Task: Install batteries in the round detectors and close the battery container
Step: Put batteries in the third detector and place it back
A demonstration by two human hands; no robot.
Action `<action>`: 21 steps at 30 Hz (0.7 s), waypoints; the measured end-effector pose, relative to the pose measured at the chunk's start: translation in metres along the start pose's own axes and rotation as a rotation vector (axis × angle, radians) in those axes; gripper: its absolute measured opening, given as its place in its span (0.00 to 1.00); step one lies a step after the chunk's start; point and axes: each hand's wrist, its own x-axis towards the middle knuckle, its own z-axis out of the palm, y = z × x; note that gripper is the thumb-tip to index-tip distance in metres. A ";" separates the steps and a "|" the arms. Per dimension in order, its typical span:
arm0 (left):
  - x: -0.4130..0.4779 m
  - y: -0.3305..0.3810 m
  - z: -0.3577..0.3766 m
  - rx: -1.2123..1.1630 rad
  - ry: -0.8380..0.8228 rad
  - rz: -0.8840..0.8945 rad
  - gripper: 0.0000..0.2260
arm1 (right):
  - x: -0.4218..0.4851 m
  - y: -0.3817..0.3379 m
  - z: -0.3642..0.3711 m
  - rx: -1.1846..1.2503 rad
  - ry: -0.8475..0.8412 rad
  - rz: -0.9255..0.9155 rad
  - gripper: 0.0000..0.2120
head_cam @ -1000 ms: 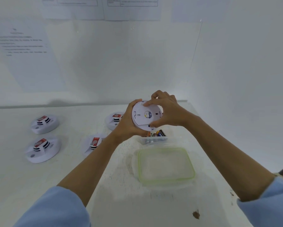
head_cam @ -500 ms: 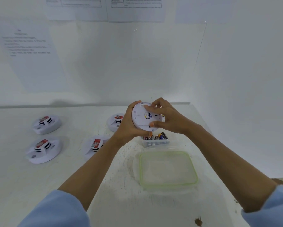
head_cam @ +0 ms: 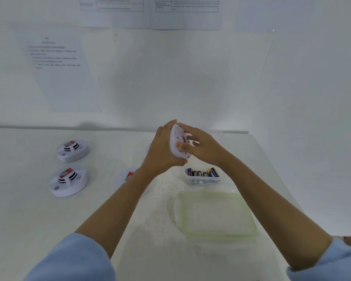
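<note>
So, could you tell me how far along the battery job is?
Done: unclear whether the three detectors on the table are loaded. In hand: left hand grips one detector, right hand touches it. Left: container open, batteries inside, lid beside it.

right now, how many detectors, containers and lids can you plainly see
detector: 4 (1 held, 1 half hidden)
container: 1
lid: 1
total: 6

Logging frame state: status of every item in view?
Held detector, lifted, tilted on edge.
Left hand, grips held detector.
Right hand, fingers on its face, blurred.
Battery container, open, batteries inside.
Lid, off, lying flat.
Left detectors, lying flat, untouched.
Third detector, partly hidden by forearm.
</note>
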 end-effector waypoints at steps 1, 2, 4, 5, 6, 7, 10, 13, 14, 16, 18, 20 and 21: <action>0.000 -0.004 -0.004 0.035 -0.006 -0.006 0.43 | 0.004 -0.002 0.006 0.066 -0.002 0.028 0.30; -0.001 -0.009 -0.008 0.061 -0.013 0.004 0.45 | 0.009 -0.003 0.013 0.090 0.002 0.041 0.32; -0.004 -0.013 -0.019 0.131 0.003 0.016 0.47 | 0.019 -0.006 0.027 0.113 0.005 0.041 0.35; -0.005 -0.015 -0.026 0.171 0.021 0.016 0.46 | 0.023 -0.009 0.034 0.151 0.005 0.038 0.36; -0.005 -0.018 -0.032 0.206 0.040 0.024 0.46 | 0.029 -0.010 0.041 0.197 0.013 0.037 0.35; -0.005 -0.022 -0.040 0.228 0.046 0.027 0.47 | 0.035 -0.012 0.049 0.239 0.027 0.033 0.35; -0.005 -0.043 -0.065 0.200 0.033 0.043 0.47 | 0.054 -0.014 0.074 0.363 0.120 0.093 0.30; -0.004 -0.073 -0.095 0.040 -0.017 -0.036 0.43 | 0.074 -0.018 0.104 0.659 0.223 0.222 0.24; -0.003 -0.084 -0.107 -0.063 -0.038 -0.144 0.41 | 0.082 -0.019 0.114 0.771 0.242 0.257 0.24; -0.003 -0.107 -0.132 -0.418 -0.101 -0.443 0.36 | 0.098 -0.021 0.134 0.950 0.255 0.303 0.24; -0.003 -0.126 -0.150 -0.657 -0.218 -0.625 0.27 | 0.112 -0.021 0.154 1.035 0.272 0.323 0.24; -0.003 -0.140 -0.162 -0.758 -0.273 -0.656 0.22 | 0.124 -0.020 0.170 1.065 0.267 0.333 0.26; -0.003 -0.146 -0.166 -0.779 -0.272 -0.658 0.22 | 0.129 -0.019 0.177 1.063 0.262 0.353 0.28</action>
